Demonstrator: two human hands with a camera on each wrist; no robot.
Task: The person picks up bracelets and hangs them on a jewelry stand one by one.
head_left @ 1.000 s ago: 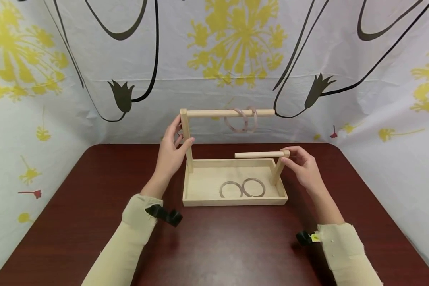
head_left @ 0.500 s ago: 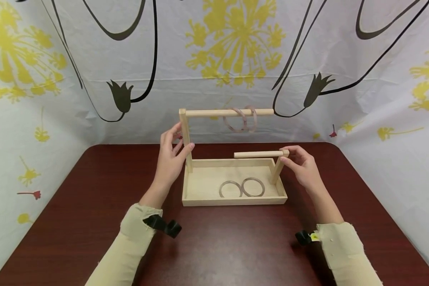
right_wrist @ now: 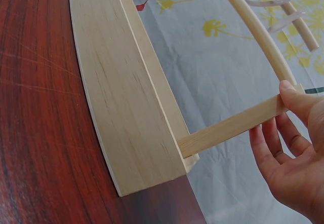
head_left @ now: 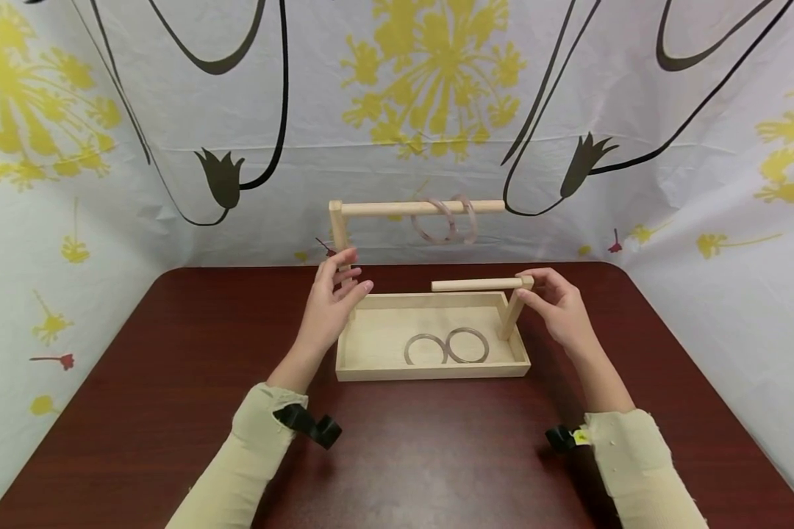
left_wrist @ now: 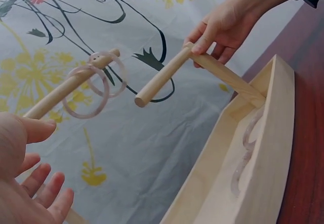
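A pale wooden tray (head_left: 433, 373) carries a tall post (head_left: 338, 226) at its left end and a short post (head_left: 512, 316) at its right end. Two pinkish bangles (head_left: 473, 228) hang from the upper bar (head_left: 377, 209). Inside the tray lie two more bangles (head_left: 467, 330), side by side. My left hand (head_left: 324, 312) is in front of the tall post with fingers spread and nothing gripped; whether it touches the post is unclear. With thumb and fingers, my right hand (right_wrist: 298, 158) pinches the short post's top, where the lower bar (head_left: 476, 284) joins.
Beneath the tray is a dark reddish table (head_left: 437, 455). A white cloth (head_left: 384, 169) printed with yellow and dark flowers hangs behind and at both sides. Black straps (head_left: 307, 425) are around the wrists, over light sleeves.
My left hand has let go of the tall post, dropping lower and shifting right in front of it. My right hand stays on the short post. The bangles remain where they were.
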